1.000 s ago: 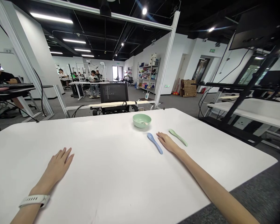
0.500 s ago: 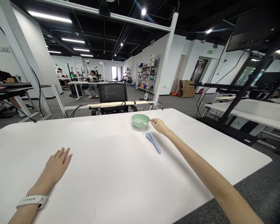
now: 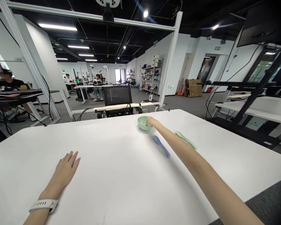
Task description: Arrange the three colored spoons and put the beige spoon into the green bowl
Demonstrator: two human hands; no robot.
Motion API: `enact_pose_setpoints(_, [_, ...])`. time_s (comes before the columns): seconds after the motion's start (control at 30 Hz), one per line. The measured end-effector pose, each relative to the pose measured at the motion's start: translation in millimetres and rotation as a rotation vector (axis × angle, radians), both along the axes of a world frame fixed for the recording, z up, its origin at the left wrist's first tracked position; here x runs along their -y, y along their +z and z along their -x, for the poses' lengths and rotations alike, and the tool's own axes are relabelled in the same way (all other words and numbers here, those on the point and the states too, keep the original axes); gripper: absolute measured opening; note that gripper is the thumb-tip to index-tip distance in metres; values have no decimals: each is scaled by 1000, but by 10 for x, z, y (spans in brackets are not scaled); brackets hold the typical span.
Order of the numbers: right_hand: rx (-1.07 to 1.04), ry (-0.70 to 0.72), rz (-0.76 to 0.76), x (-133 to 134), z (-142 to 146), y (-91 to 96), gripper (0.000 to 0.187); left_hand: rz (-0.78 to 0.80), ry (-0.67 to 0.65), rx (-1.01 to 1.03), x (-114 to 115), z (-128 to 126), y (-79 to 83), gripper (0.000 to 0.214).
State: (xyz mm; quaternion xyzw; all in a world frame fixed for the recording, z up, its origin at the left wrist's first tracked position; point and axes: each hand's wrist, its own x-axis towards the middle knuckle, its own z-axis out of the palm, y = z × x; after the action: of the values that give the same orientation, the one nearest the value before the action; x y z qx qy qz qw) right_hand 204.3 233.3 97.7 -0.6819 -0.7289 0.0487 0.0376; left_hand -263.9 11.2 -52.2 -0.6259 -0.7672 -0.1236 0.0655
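Green bowl (image 3: 142, 123) is touched by the right hand (image 3: 150, 121) near the table's far edge.
Its fingers (image 3: 148, 119) are curled over the rim, grip unclear; the left hand (image 3: 65, 168) is laid open on the white table (image 3: 112, 190); a blue spoon (image 3: 161, 146) and green spoon (image 3: 186, 140) lie beside the right forearm (image 3: 178, 143).

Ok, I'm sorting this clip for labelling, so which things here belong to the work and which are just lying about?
Work: right hand at the pale green bowl; blue spoon; green spoon; left hand, flat on the white table.

Lying about: mesh office chair; wooden crate; metal shelving.
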Motion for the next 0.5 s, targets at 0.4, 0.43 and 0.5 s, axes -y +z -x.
enact_pose_setpoints(0.4, [-8,-154,-185,404,-920,100,41,-25,-27,-12,-23,41,-46,78])
enact_pose_setpoints(0.43, [-31,-211,-188,472,-1075,41,44,-15,-21,-13,-30,41,-46,78])
enact_pose_setpoints(0.5, [-67,-304,-181,601,-1377,-128,49,11,-6,-13,-41,35,-41,81])
